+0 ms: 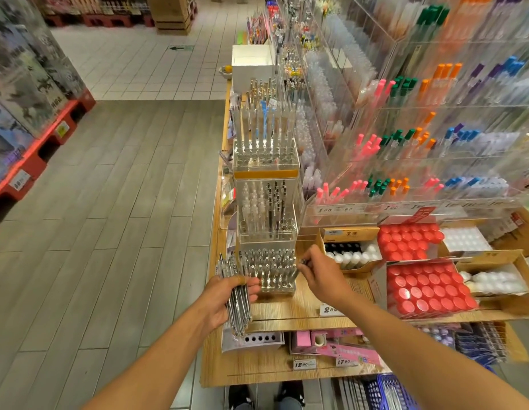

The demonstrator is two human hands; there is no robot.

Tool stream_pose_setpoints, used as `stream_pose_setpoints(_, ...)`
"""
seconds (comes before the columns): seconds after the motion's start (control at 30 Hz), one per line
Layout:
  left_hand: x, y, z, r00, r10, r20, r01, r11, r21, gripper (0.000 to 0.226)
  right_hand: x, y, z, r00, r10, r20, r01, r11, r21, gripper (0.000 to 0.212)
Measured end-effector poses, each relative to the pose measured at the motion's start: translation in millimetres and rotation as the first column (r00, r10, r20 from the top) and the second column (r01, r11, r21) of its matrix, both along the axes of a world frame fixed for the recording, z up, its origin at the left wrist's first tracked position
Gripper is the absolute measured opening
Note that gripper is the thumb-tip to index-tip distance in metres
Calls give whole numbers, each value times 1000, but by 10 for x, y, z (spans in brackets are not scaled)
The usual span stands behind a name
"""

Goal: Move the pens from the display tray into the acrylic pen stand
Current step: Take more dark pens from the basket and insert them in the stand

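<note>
Shop aisle, grey plank floor (109,217) on the left, tiered acrylic wall display (420,128) of coloured pens filling the upper right. Wooden bench (310,303) runs along below it, carrying cardboard trays of red-capped jars (426,291) and white-capped bottles (355,255) on the right. Down the bench's left edge stands a row of clear acrylic pen stands; far one (263,155) holds pale and blue-tipped pens upright, middle one (267,220) holds clear and black pens. Nearest acrylic pen stand (270,270) sits at the bench's front left corner, most of its holes filled with silver-topped pens standing upright. Left hand (227,300), just left of that stand, grip clenched round a bundle of clear-barrelled pens (235,294), the bundle tilted with tops up and away. Right hand (319,275) at the stand's right side, fingertips pinching a single pen (298,269) that leans against the stand's right edge; whether its tip is in a hole, cannot tell. Price tag (328,309) on the bench front beneath the right wrist. Lower shelf shows pink boxes (331,344).
</note>
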State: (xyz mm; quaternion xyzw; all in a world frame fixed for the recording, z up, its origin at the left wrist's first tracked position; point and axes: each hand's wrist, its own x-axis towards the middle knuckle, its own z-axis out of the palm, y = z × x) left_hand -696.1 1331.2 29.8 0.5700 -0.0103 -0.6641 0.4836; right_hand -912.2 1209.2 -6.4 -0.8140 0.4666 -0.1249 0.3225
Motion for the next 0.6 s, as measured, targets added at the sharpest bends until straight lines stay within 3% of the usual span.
stream_pose_setpoints(0.17, -41, 26, -3, 1000, -14, -22, 14, 1000, 14, 22, 16, -48, 43, 996, 71, -46, -72, 997, -27, 22)
stream_pose_setpoints(0.33, -92, 10, 7, 999, -20, -36, 20, 1000, 12, 23, -41, 53, 11, 961, 187, -205, -195, 981, -18, 18)
stream_pose_setpoints(0.43, -116, -9, 14, 999, -23, -25, 24, 1000, 14, 24, -26, 78, -11, 968, 140, -207, -158, 984, -77, 7)
stream_pose_setpoints(0.6, -155, -8, -1, 998, -64, -7, 64, 998, 12, 32, 126, 73, 16, 961, 145, -236, -170, 982, -87, 16)
